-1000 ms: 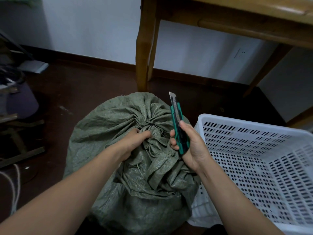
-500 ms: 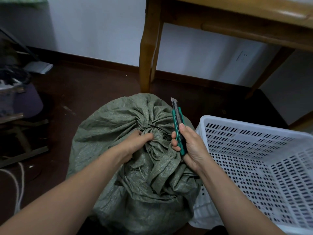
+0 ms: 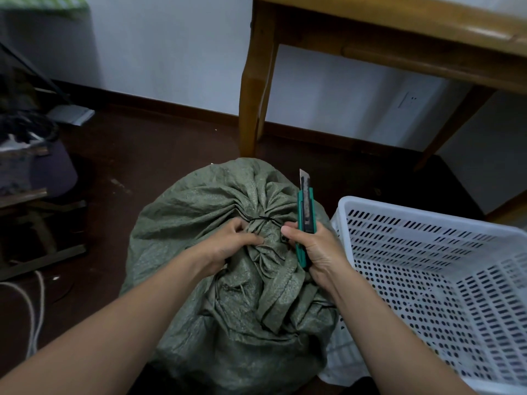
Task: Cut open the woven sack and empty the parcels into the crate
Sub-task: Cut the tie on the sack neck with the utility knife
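Observation:
A bulging green woven sack (image 3: 199, 212) stands on the dark floor, its mouth gathered and bound by a black tie (image 3: 263, 219). My left hand (image 3: 231, 240) grips the bunched neck just below the tie. My right hand (image 3: 316, 249) holds a green utility knife (image 3: 305, 206) upright beside the neck, its blade out and pointing up. The blade is apart from the fabric. A white perforated plastic crate (image 3: 445, 232) sits right of the sack and shows nothing inside. No parcels are visible.
A wooden table leg (image 3: 252, 89) rises just behind the sack, with the tabletop overhead at the right. Dark clutter and a low wooden frame (image 3: 34, 203) stand at the left. A pale rope (image 3: 35, 306) lies on the floor at lower left.
The tie now shows plainly between my hands. My right hand has shifted slightly closer to the sack's neck with the knife still upright. My left hand keeps its grip.

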